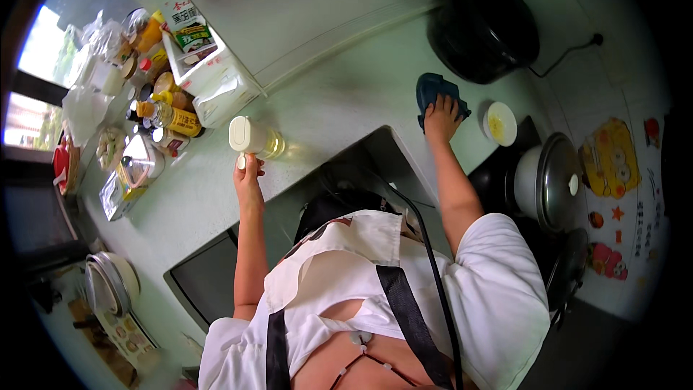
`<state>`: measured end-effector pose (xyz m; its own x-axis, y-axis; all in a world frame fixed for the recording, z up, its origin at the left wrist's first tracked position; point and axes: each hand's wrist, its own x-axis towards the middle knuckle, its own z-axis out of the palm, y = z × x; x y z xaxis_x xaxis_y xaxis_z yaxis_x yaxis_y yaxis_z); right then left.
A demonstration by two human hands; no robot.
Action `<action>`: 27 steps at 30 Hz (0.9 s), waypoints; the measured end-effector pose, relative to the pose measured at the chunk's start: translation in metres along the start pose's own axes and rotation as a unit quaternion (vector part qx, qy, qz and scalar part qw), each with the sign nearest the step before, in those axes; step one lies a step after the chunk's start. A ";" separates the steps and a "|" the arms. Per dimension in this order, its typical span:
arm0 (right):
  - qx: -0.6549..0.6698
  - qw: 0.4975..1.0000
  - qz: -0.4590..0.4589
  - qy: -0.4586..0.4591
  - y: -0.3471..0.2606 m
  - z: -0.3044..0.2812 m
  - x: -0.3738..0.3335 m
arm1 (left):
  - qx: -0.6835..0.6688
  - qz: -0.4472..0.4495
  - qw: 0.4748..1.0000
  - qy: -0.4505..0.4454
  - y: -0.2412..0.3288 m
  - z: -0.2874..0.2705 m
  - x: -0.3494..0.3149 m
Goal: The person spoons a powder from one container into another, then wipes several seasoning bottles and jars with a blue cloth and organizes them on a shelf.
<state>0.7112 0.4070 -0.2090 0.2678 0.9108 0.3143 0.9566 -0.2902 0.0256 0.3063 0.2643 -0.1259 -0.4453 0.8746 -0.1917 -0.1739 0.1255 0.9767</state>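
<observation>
My left hand (250,175) is closed on the handle of an oil jug (273,144). The jug has a broad white lid and a clear body with pale yellow liquid inside, and it is at the countertop near the wall. Over on the right, my right hand (442,121) presses a bunched dark blue cloth (429,91) against the counter, its fingers spread over the fabric. Just beside that cloth sits a small white bowl (500,124) with something yellow in it.
A black rice-cooker-like appliance (484,27) stands behind the cloth, its cord running right. Lidded pot (556,183) sits on the stove at right. Crowded bottles (177,119) and a white bin (195,65) fill the left. The sink (209,274) lies between my arms and the front.
</observation>
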 end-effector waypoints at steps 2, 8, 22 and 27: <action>-0.002 1.000 0.018 0.011 0.007 -0.005 -0.025 | 0.008 -0.005 1.000 -0.020 0.006 0.003 0.000; 0.022 0.999 0.031 0.002 0.023 -0.038 -0.113 | 0.018 -0.013 0.994 -0.109 0.005 -0.004 0.010; 0.177 0.970 0.139 -0.087 0.069 -0.114 -0.158 | 0.017 -0.009 0.986 -0.168 0.014 -0.001 0.012; 0.280 0.955 0.097 0.005 0.044 -0.083 -0.063 | 0.017 -0.003 0.994 -0.109 0.019 0.004 0.008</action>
<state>0.7271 0.3123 -0.1489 0.4478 0.8520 0.2714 0.8012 -0.2475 -0.5448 0.3036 0.2753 -0.1086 -0.2422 0.9543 -0.1748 -0.1442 0.1428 0.9792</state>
